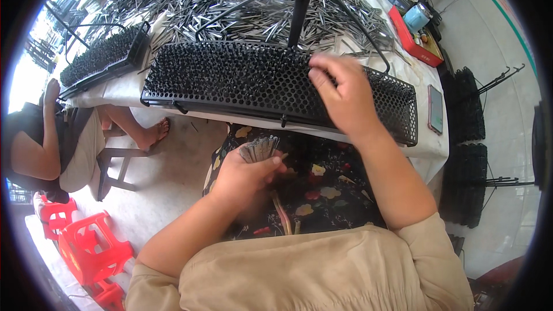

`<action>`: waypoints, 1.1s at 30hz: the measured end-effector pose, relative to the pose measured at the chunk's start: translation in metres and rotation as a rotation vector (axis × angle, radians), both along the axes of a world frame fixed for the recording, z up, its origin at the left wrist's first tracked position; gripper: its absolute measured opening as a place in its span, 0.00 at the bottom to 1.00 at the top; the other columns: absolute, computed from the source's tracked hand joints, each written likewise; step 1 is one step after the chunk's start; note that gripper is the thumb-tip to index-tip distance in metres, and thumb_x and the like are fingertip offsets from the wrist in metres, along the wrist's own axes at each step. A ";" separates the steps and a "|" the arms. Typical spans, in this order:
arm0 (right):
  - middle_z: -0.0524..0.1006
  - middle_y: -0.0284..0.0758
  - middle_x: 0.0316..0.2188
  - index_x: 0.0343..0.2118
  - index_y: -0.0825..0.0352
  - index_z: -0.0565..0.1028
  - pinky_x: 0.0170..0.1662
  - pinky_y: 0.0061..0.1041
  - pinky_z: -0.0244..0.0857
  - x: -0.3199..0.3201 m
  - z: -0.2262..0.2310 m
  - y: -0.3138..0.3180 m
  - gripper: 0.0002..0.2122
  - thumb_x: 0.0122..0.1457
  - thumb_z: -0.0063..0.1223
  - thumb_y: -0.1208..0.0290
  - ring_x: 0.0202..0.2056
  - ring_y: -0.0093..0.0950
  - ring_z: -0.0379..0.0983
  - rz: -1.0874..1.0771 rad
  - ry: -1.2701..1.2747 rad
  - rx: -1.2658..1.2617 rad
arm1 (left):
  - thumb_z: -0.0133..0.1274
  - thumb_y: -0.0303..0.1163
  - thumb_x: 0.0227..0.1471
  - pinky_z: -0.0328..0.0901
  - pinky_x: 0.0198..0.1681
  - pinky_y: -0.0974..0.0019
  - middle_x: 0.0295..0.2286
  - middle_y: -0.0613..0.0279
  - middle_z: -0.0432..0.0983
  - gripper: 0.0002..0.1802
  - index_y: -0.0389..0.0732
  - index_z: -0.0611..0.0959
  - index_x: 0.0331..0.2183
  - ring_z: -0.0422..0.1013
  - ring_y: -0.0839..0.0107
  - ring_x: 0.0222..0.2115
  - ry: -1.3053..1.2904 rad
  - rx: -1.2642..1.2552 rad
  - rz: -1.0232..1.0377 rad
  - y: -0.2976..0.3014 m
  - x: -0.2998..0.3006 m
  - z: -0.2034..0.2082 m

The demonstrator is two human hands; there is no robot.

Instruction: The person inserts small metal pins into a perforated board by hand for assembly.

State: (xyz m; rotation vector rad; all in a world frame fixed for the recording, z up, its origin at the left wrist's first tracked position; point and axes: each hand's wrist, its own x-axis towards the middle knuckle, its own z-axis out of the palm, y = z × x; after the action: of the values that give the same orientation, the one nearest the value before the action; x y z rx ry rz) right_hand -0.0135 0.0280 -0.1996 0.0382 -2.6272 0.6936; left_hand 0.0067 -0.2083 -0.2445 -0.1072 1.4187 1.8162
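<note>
My left hand (pixel 245 175) is closed around a bundle of thin grey metal strips (pixel 260 148), held upright over my lap. Over the long black perforated rack (pixel 282 89), my right hand (pixel 345 92) has its fingertips drawn together at the holes. Those fingers are slightly blurred, and whatever they hold is too small to make out. Dark strip ends fill the holes on the rack's left and middle, while bare holes show around and below my right hand. A black handle frame (pixel 300 14) rises from the rack.
A large heap of loose metal strips (pixel 247 0) covers the table behind the rack. On the right lie a phone (pixel 435 109) and a red tray (pixel 423 49) with a blue cup. At left, a seated person (pixel 40 144) is beside another filled rack (pixel 103 57). Red stools (pixel 92 247) stand lower left.
</note>
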 end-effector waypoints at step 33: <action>0.79 0.32 0.34 0.47 0.67 0.74 0.30 0.17 0.71 0.067 -0.026 -0.047 0.12 0.60 0.54 0.82 0.30 0.17 0.75 0.225 -0.477 -1.285 | 0.53 0.21 0.53 0.58 0.18 0.76 0.27 0.56 0.79 0.07 0.36 0.79 0.37 0.68 0.76 0.20 0.009 -0.017 -0.076 0.013 0.009 0.012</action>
State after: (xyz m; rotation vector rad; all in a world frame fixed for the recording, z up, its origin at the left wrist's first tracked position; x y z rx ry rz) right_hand 0.0535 -0.0192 -0.2252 -0.2327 -2.0417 2.5421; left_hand 0.0161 -0.1953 -0.2323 -0.0528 1.4256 1.7452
